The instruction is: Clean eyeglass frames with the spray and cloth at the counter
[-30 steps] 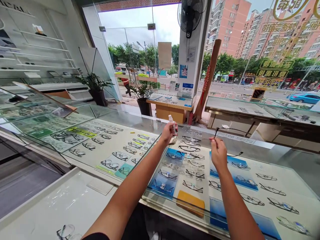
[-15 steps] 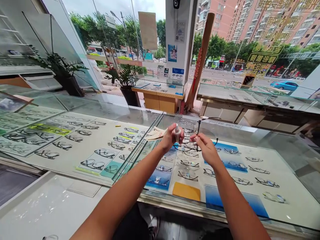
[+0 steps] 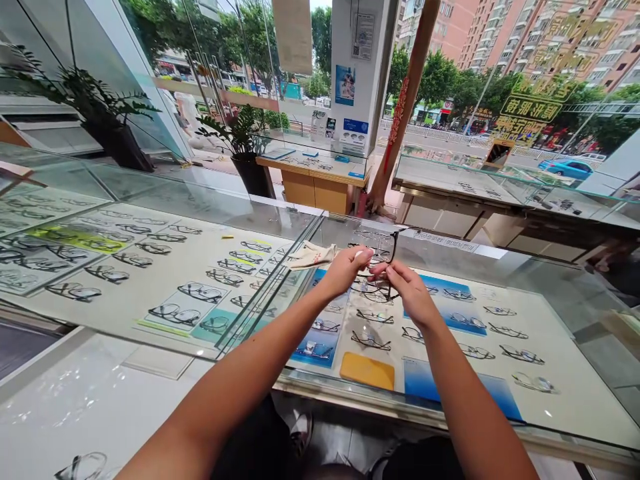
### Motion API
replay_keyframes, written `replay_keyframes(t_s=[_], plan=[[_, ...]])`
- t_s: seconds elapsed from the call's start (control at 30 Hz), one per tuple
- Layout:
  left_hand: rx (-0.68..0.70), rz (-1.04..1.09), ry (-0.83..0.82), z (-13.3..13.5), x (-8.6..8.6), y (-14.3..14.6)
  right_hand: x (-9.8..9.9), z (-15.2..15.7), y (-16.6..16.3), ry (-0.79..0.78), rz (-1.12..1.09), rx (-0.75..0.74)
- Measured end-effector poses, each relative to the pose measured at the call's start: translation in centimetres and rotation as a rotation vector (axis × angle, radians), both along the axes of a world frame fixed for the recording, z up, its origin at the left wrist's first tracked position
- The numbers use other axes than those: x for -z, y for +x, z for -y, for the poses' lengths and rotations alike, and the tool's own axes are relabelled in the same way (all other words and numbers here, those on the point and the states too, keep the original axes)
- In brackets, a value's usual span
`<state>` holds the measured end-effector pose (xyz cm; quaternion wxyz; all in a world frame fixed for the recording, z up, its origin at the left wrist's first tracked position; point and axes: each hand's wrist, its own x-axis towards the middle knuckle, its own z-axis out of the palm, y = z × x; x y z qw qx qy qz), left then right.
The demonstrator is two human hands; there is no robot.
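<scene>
My left hand (image 3: 347,270) is closed around a small white spray bottle (image 3: 359,254); the fingers hide most of it, and only a bit of white shows by the thumb. Close beside it, my right hand (image 3: 413,292) pinches a pair of dark-framed eyeglasses (image 3: 395,248), one temple sticking up above the fingers. Both hands are over the glass display counter, and their fingertips nearly meet. A cream cloth pouch (image 3: 313,255) with red print lies on the glass just left of my left hand.
Rows of eyeglasses (image 3: 375,317) fill the glass case (image 3: 560,347) below, around a yellow cloth (image 3: 367,371). More frames (image 3: 175,313) sit in the left case. Another pair (image 3: 83,465) lies on the white surface at lower left. Beyond stand a potted plant (image 3: 245,143) and a wooden cabinet (image 3: 315,190).
The spray bottle, upright with its nozzle showing before, is now tilted and mostly covered by my left hand, which has come closer to the eyeglasses. The view has tipped slightly downward.
</scene>
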<state>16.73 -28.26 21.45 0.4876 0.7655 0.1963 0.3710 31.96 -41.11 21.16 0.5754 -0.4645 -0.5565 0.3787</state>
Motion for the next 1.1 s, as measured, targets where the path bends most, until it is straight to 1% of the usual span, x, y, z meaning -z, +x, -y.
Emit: replay_keyframes(t_s=[0.17,0.3,0.43,0.53,0.63,0.73,0.83,0.9,0.97,1.03,1.1], plan=[[0.031,-0.026,-0.02,0.1,0.0,-0.1,0.0,0.0,-0.3,-0.005,0.006,-0.024],[0.072,-0.004,-0.027,0.1,-0.1,-0.1,-0.1,0.0,-0.4,0.002,-0.051,-0.038],[0.054,-0.012,0.017,0.2,0.0,-0.2,-0.4,0.0,0.0,-0.005,-0.143,0.012],[0.061,-0.052,0.033,0.5,0.1,-0.3,-0.7,-0.1,0.2,0.027,-0.225,0.065],[0.135,-0.091,0.024,1.0,0.2,-0.3,-0.8,-0.1,0.3,0.051,-0.284,0.101],[0.234,-0.087,-0.01,1.6,0.2,-0.1,-0.8,-0.1,0.2,0.062,-0.302,0.09],[0.25,-0.092,-0.059,1.9,0.2,0.0,-0.9,-0.1,0.1,0.058,-0.3,0.078],[0.214,-0.117,-0.04,1.6,0.2,0.0,-0.9,-0.1,0.0,0.057,-0.294,0.085],[0.134,-0.132,0.021,0.8,0.2,-0.3,-0.9,0.0,0.1,0.063,-0.294,0.093],[0.006,-0.105,0.083,-0.7,0.3,-0.8,-0.9,0.0,0.3,0.066,-0.292,0.105],[-0.162,-0.049,0.101,-2.9,0.4,-1.5,-0.8,0.0,0.6,0.064,-0.292,0.123]])
